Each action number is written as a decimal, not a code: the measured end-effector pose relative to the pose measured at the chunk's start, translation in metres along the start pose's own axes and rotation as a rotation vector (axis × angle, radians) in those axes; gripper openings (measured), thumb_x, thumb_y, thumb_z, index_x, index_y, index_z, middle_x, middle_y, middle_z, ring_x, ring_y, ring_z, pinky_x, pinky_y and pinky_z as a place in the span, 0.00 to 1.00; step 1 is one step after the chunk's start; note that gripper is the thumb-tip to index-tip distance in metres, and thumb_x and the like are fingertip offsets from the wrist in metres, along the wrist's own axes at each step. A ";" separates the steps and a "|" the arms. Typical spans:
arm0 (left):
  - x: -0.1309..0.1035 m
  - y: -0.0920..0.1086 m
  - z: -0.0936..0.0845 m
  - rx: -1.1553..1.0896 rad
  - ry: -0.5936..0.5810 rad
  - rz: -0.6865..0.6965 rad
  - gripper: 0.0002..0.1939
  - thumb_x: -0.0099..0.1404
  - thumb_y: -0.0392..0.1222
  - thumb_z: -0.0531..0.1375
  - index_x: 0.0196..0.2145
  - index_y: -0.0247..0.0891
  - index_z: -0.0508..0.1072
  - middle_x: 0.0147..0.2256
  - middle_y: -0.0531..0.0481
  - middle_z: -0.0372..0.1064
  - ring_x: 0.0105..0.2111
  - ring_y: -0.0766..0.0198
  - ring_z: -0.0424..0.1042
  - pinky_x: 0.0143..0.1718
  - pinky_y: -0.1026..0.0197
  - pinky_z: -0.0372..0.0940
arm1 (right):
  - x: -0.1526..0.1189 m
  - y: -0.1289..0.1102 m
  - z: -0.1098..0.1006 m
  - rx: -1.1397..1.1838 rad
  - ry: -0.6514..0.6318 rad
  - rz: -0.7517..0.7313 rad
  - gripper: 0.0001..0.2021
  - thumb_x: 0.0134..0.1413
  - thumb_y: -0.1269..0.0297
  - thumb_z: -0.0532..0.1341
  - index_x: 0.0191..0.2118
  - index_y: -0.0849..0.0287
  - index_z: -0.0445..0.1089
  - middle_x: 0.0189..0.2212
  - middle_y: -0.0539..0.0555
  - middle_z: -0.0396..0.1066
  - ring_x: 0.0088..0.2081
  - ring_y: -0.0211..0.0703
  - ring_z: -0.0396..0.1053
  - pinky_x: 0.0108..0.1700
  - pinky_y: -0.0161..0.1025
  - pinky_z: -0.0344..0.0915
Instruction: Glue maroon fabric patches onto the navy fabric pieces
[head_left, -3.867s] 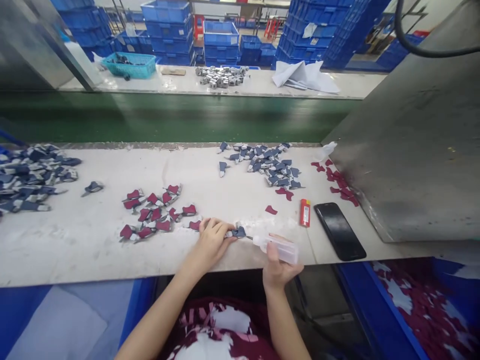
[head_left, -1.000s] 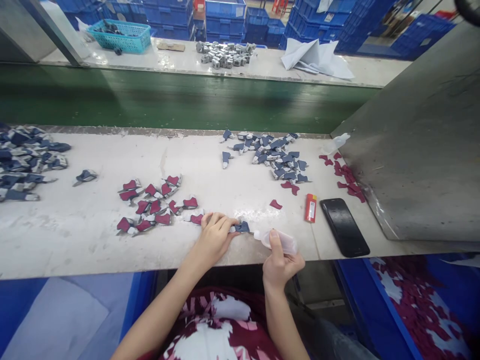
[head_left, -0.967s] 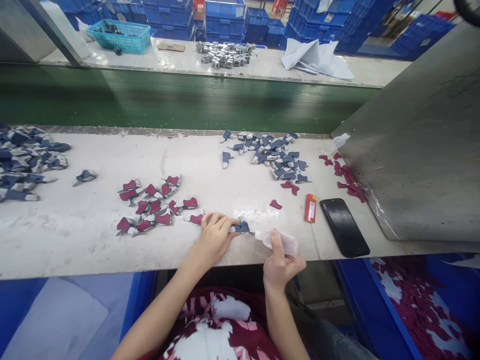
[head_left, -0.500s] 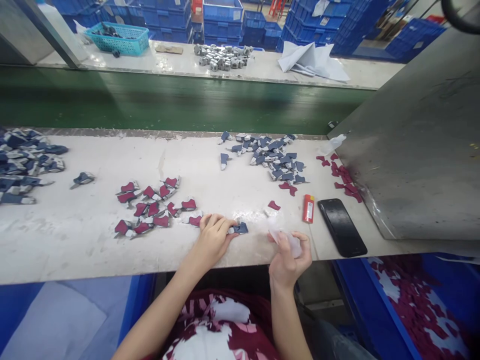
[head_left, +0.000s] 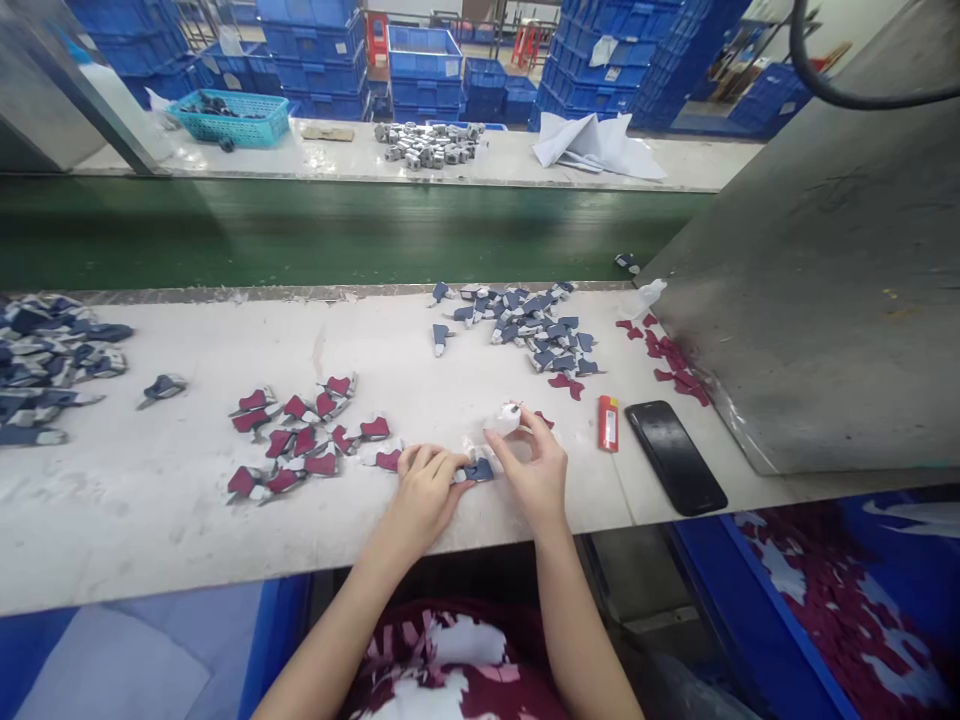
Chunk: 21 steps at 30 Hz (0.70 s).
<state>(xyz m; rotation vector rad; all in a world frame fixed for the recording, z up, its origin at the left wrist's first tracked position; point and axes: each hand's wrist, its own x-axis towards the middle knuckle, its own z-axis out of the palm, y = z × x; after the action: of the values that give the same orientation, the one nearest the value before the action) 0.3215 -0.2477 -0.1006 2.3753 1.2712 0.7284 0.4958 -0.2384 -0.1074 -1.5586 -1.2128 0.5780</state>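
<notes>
My left hand is closed on a small blue-and-grey moulded part, pinning it to the worktop near the front edge. In my right hand a small whitish translucent squeeze bottle is pinched between thumb and fingers. Its dark tip points up and away, just above and right of the part. A part with a maroon patch lies against my left hand's knuckles. Left of it are several more maroon-faced parts. One loose maroon patch is partly hidden behind my right fingers.
Blue-and-grey parts lie in a pile behind my hands, with another heap at far left. Toward the right are a red lighter, a black phone, maroon patches and a metal panel. A green belt runs behind.
My right hand has moved left and turned over, bringing the bottle close to the part. My left hand stays on the same part. The view has tilted up slightly.
</notes>
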 end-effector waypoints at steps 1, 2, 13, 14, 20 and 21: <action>0.000 0.000 0.000 0.002 0.002 0.003 0.05 0.72 0.37 0.58 0.44 0.38 0.71 0.41 0.48 0.79 0.43 0.55 0.72 0.53 0.49 0.54 | 0.000 0.001 -0.004 -0.045 -0.011 -0.030 0.26 0.52 0.53 0.69 0.56 0.56 0.72 0.51 0.60 0.75 0.46 0.51 0.74 0.49 0.50 0.72; 0.000 0.000 0.000 0.003 0.005 0.006 0.05 0.72 0.36 0.58 0.44 0.38 0.71 0.41 0.48 0.79 0.43 0.55 0.72 0.53 0.49 0.54 | 0.001 0.003 -0.009 -0.095 -0.016 -0.068 0.27 0.53 0.51 0.68 0.57 0.55 0.71 0.51 0.60 0.74 0.48 0.52 0.73 0.49 0.50 0.72; 0.000 -0.002 0.003 0.027 0.080 0.044 0.04 0.70 0.35 0.59 0.43 0.39 0.71 0.38 0.47 0.79 0.41 0.55 0.73 0.52 0.49 0.57 | 0.028 0.038 -0.040 -0.653 0.016 -0.289 0.23 0.69 0.49 0.51 0.40 0.58 0.78 0.34 0.59 0.70 0.36 0.50 0.66 0.39 0.47 0.66; 0.000 -0.001 0.003 0.029 0.094 0.055 0.04 0.70 0.35 0.59 0.43 0.38 0.71 0.38 0.47 0.78 0.41 0.54 0.73 0.52 0.48 0.57 | 0.029 0.037 -0.038 -0.695 -0.010 -0.308 0.23 0.71 0.51 0.49 0.40 0.59 0.77 0.33 0.60 0.69 0.36 0.50 0.65 0.39 0.47 0.65; 0.001 0.000 0.000 -0.078 0.194 0.124 0.05 0.73 0.37 0.57 0.45 0.37 0.71 0.38 0.45 0.78 0.41 0.55 0.75 0.45 0.53 0.67 | 0.032 0.028 -0.038 -0.734 -0.093 -0.288 0.23 0.72 0.60 0.44 0.47 0.66 0.74 0.36 0.67 0.72 0.40 0.58 0.69 0.44 0.53 0.65; 0.000 0.000 -0.001 -0.124 0.205 0.119 0.06 0.73 0.38 0.57 0.46 0.37 0.71 0.38 0.44 0.78 0.41 0.56 0.76 0.43 0.55 0.69 | 0.031 0.025 -0.040 -0.652 -0.094 -0.243 0.22 0.71 0.58 0.46 0.48 0.65 0.74 0.37 0.67 0.73 0.41 0.58 0.70 0.45 0.54 0.66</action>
<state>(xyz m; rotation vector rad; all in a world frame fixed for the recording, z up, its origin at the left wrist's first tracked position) 0.3212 -0.2474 -0.0992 2.3382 1.1318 1.0785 0.5508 -0.2265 -0.1098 -1.8823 -1.7463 0.0889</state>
